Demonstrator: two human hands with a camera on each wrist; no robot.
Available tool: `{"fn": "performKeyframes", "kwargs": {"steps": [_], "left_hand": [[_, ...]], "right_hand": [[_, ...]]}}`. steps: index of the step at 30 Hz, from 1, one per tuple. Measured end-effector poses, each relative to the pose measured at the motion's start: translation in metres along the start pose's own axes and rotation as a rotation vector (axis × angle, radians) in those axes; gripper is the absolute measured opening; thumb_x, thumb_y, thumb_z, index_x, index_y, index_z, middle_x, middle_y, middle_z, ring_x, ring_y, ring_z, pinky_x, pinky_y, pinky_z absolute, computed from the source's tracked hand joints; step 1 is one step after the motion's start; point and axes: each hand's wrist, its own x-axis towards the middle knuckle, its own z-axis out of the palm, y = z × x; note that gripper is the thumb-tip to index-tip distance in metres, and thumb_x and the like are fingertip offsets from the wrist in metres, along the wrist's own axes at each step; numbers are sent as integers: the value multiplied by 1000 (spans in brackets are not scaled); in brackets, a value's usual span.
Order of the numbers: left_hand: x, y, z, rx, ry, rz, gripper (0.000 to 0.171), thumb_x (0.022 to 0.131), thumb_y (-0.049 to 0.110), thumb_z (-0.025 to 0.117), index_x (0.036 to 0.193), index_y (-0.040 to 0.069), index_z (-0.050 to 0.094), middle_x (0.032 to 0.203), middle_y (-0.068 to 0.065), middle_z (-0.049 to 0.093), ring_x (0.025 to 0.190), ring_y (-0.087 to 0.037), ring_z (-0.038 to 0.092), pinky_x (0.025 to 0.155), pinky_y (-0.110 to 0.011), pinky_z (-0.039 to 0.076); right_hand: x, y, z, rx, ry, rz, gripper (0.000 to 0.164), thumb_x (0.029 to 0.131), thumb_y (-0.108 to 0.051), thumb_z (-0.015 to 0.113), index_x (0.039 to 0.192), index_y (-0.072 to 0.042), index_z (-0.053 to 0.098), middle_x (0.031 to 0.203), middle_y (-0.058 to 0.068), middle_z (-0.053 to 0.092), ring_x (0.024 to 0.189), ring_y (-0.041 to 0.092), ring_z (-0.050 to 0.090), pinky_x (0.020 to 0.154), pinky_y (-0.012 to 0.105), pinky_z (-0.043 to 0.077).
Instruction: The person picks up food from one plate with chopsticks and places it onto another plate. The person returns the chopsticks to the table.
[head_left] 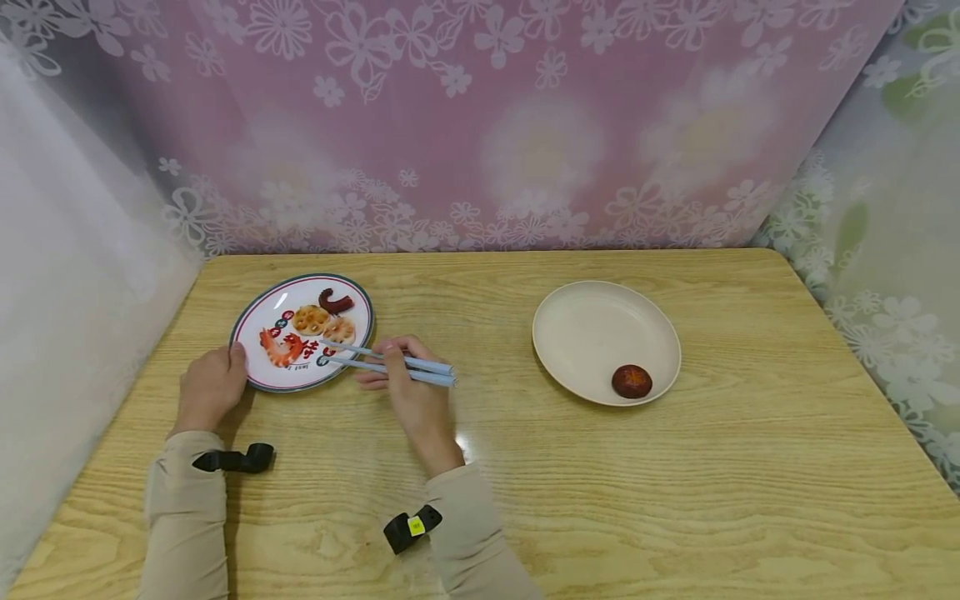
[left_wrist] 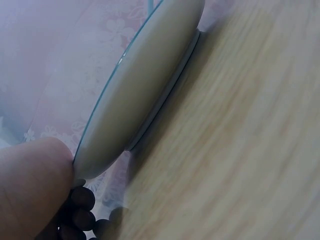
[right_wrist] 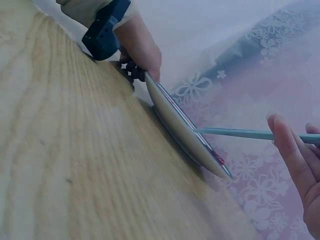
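At the left of the table, a patterned oval plate (head_left: 258,367) bears two lotus root slices (head_left: 310,320), a shrimp (head_left: 281,348) and a dark red tentacle piece (head_left: 335,302). My left hand (head_left: 212,385) holds its near-left rim, the thumb at the edge in the left wrist view. My right hand (head_left: 412,400) grips a pair of light blue chopsticks (head_left: 420,370). Their tips are over the plate, close to the lower lotus slice (head_left: 339,331). Whether they touch it, I cannot tell. The right wrist view shows the chopsticks (right_wrist: 240,133) reaching to the plate (right_wrist: 175,127) from the side.
A round beige plate (head_left: 585,333) stands to the right, with a brown scored mushroom cap (head_left: 632,382) near its front rim. Both are on the wooden table (head_left: 675,500). A pink floral curtain (head_left: 480,125) hangs behind. Dark round beads (left_wrist: 82,199) show beside the left hand.
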Motion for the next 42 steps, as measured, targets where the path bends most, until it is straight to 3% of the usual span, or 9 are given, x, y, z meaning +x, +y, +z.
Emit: {"fn": "performKeyframes", "kwargs": {"steps": [10,15,22,27,36,42], "left_hand": [[0,-1,0,6,-10,8,54,104,27,17,92,-12,52,95,-35,52,90,-52,52,77,-59,39],[0,-1,0,0,-10,8,55,104,27,16,92,-13,52,96,-35,53,91,-52,52,77,-59,39],[0,-3,1,1,-11,5,55,104,28,16,95,-13,52,99,-36,53,94,-54,52,79,-60,39],[-1,-2,2,-1,-6,3,56,104,28,16,95,-13,53,100,-36,53,96,-54,52,80,-60,39],[-1,-1,0,-4,3,17,54,104,27,17,84,-9,52,98,-37,54,94,-55,53,78,-60,39],[-1,-1,0,-1,5,14,54,104,27,17,80,-7,52,99,-38,55,95,-56,52,78,-60,39]], "right_hand": [[6,-15,-15,-110,77,-66,20,99,-5,51,94,13,59,80,24,66,58,40,66,52,37,55],[8,-24,-31,-136,89,-114,21,99,-11,54,92,9,56,75,24,65,57,36,66,51,35,55],[12,-38,-57,-169,128,-125,22,97,-10,58,86,9,55,77,26,66,57,35,67,52,37,55],[13,-48,-70,-210,149,-126,23,96,-12,61,85,8,58,78,22,67,57,26,68,53,36,55],[11,-66,-101,-276,230,-150,26,94,-15,64,85,9,59,78,27,66,56,18,67,52,36,55],[8,-79,-115,-314,266,-155,24,92,-13,66,84,8,59,76,23,66,53,16,66,51,34,54]]}}
